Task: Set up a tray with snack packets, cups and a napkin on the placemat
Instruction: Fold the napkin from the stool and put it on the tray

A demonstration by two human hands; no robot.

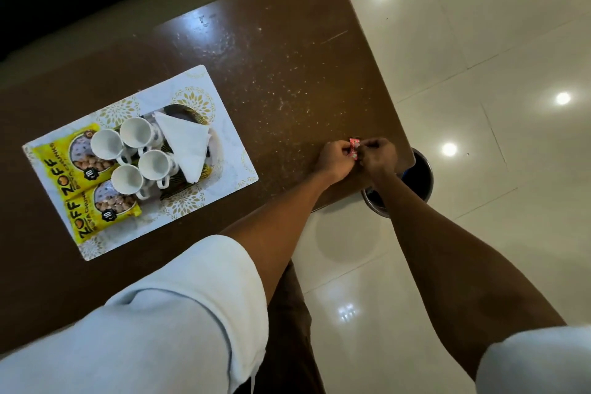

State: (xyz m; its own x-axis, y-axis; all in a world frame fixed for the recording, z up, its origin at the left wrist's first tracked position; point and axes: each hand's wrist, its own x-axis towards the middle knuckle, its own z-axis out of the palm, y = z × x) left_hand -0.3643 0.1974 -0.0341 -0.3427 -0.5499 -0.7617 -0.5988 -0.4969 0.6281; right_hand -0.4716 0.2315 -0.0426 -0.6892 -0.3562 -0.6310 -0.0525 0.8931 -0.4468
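While both hands meet at the table's [287, 57] right edge, the left hand [334, 158] and right hand [377, 155] pinch a small red packet [354, 146] between them, well apart from the tray [184, 107]. Pulling too hard could tear it and scatter its contents near the bin [419, 176] below. Its long axis runs roughly near-to-far. The tray, on the placemat [230, 150] at left, carries four cups [137, 131], a folded napkin [187, 144] and two yellow snack packets [60, 166].
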